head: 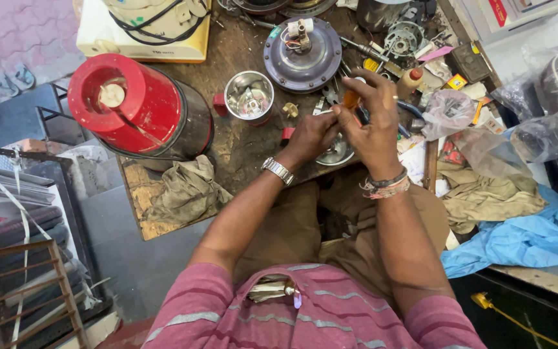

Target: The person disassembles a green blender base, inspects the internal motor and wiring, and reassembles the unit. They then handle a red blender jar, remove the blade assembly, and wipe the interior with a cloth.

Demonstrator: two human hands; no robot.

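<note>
We see a scarred wooden bench (240,148) crowded with a red appliance base (134,106), steel cup (248,97) and round motor housing (303,55). Left hand (311,136) and right hand (372,126) both pinch an orange-handled screwdriver (351,99) over a small metal disc (337,153). Grey floor lies beyond.

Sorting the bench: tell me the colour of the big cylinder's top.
Red top, with a cream knob; head view.

A single head-worn camera looks steeply down from above the person's chest, facing forward over the cluttered brown wooden workbench (240,155). It sits close: the striped shirt fills the bottom edge nearest the bench, and the pavement shows beyond the bench's far left corner.
</note>
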